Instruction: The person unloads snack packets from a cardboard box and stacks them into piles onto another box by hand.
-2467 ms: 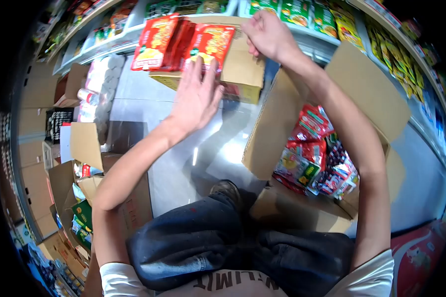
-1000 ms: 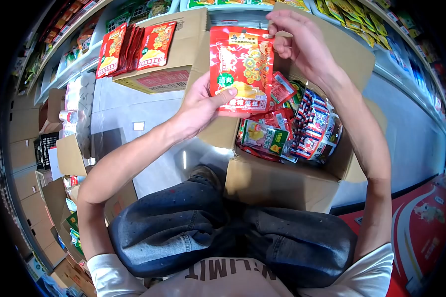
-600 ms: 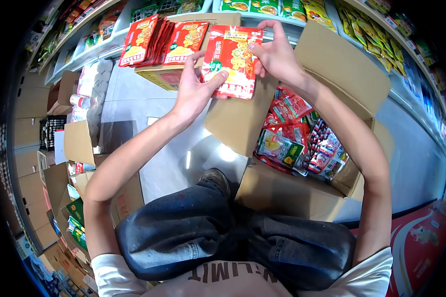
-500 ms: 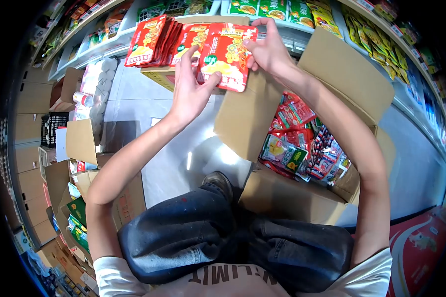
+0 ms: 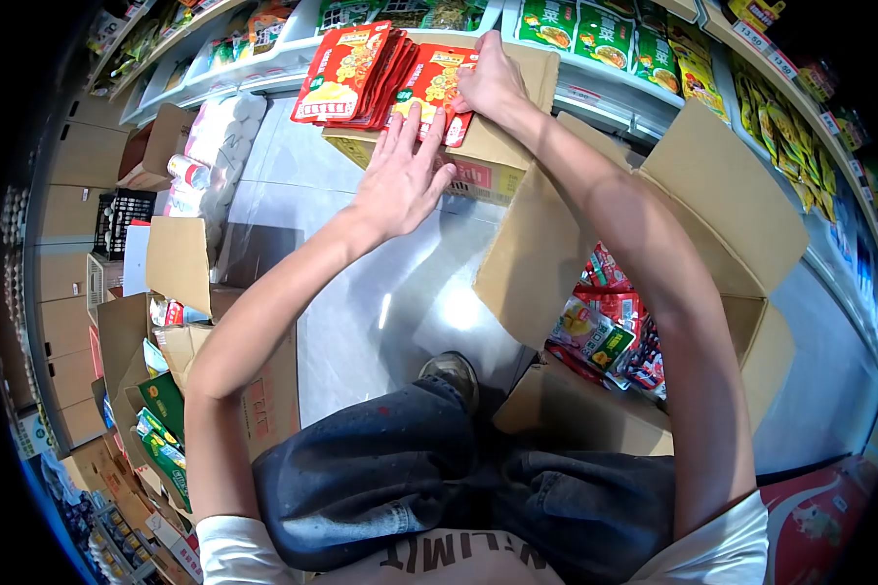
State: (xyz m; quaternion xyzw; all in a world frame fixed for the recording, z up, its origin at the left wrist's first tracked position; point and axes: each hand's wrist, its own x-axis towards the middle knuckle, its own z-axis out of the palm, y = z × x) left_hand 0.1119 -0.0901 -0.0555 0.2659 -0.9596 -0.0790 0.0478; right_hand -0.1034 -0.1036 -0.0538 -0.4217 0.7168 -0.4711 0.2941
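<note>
On top of a closed cardboard box (image 5: 512,146) lie red food packets with yellow print: a thick overlapping stack (image 5: 346,73) at the left and a flat red packet (image 5: 429,83) beside it. My left hand (image 5: 400,185) has its fingers stretched out, the tips resting on the lower edge of the flat packet. The fingers of my right hand (image 5: 493,83) are curled at that packet's right edge, gripping it; the thumb is partly hidden.
An open carton (image 5: 527,263) holding mixed red and green packets (image 5: 605,331) stands at the right, its flaps spread. More open boxes (image 5: 180,263) and bottles in plastic wrap (image 5: 215,146) line the left. Shelves with green packets (image 5: 605,34) run across the back.
The red packet, held up between both hands before, is now down on the box beside the stack. My left hand has opened flatter, and the view has shifted leftward.
</note>
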